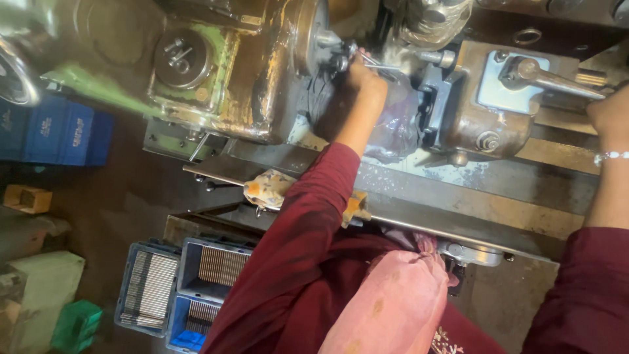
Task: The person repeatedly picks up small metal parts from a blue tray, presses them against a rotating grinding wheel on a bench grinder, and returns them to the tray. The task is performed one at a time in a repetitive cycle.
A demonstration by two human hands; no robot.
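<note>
Lathe (262, 78), with one rod (383, 67) at its chuck (308, 36). Left hand (363, 77) pinches the rod; it is best kept straight and fingers off the chuck face. Right hand (612, 115) near the lever (557, 80), grip unclear. Three crates (216, 265) below hold rods.

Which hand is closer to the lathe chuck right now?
Left. The left hand is right at the chuck, holding a thin metal rod by its face. The right hand is far off to the side, by the long lever handle.
</note>
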